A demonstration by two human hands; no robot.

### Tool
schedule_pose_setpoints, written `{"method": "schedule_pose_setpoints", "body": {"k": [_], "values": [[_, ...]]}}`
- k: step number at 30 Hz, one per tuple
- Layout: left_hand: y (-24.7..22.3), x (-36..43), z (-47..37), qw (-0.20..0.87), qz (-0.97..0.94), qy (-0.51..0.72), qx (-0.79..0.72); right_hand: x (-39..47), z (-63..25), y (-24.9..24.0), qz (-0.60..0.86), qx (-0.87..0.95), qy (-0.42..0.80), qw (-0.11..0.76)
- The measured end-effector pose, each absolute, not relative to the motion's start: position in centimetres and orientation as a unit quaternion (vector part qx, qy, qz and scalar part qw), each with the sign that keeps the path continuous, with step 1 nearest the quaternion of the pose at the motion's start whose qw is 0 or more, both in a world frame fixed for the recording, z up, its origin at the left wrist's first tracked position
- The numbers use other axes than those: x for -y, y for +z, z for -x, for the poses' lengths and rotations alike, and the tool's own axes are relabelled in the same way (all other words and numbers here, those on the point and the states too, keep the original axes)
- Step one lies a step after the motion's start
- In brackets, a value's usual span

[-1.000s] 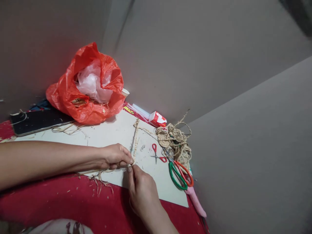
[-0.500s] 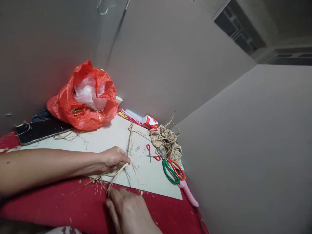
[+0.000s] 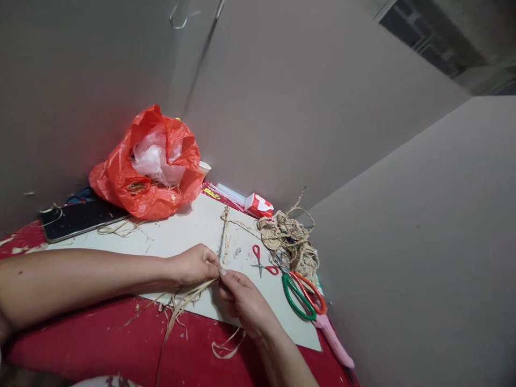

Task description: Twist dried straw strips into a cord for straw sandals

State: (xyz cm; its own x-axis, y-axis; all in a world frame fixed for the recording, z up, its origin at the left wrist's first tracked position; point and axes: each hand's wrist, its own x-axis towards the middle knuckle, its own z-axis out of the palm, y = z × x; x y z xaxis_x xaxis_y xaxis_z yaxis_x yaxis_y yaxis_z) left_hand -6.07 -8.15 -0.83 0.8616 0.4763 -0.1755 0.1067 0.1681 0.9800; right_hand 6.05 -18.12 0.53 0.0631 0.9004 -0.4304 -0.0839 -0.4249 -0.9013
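My left hand [image 3: 198, 265] is closed, pinching the near end of a thin braided straw cord [image 3: 225, 236] that runs away from me over a white board [image 3: 201, 223]. Fingertip to fingertip with it, my right hand [image 3: 241, 296] is closed on the cord's end as well. Loose pale straw strands [image 3: 189, 296] fan out from under the left fingers towards the red cloth. What lies exactly between the fingertips is hidden. A curled strip of straw [image 3: 229, 346] hangs below the right wrist.
Right of the hands lie small red-handled scissors [image 3: 265, 267], large scissors with green and orange handles [image 3: 304, 295], a pink handle [image 3: 334, 341] and a heap of braided cord [image 3: 288, 236]. Behind are a red plastic bag [image 3: 149, 166], a red-and-white box [image 3: 258, 205] and a dark phone [image 3: 83, 219].
My right hand has come up from the red cloth to meet the left fingertips at the cord's end. The left hand keeps its pinch. The whole view has shifted slightly.
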Motion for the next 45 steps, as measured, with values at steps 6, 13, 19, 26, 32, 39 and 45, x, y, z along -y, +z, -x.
{"method": "schedule_pose_setpoints", "body": {"k": [6,13,19,26,32,39,45], "values": [[-0.1,7.6,6.1,0.646,-0.727,0.122,-0.197,18.2,-7.2,-0.3,0.522,0.335,0.655,0.431],[1.7,7.6,6.4,0.540,-0.809,0.122,-0.198,18.4,-7.1,-0.5,0.431,0.255,0.719,0.482],[2.8,7.9,6.6,0.528,-0.821,0.085,-0.200,18.7,-6.1,-0.8,0.439,0.216,0.685,0.540],[3.0,8.8,6.9,0.436,-0.868,0.072,-0.226,18.8,-4.8,-1.4,0.498,0.207,0.606,0.584],[2.4,10.1,6.9,0.343,-0.905,0.054,-0.245,18.8,-4.3,-1.1,0.497,0.205,0.614,0.578],[3.3,11.1,7.3,0.342,-0.914,0.021,-0.220,19.1,-4.3,-1.1,0.516,0.183,0.589,0.595],[3.9,8.5,6.9,0.430,-0.852,0.160,-0.253,19.5,-5.5,-0.4,0.444,0.200,0.633,0.602]]}}
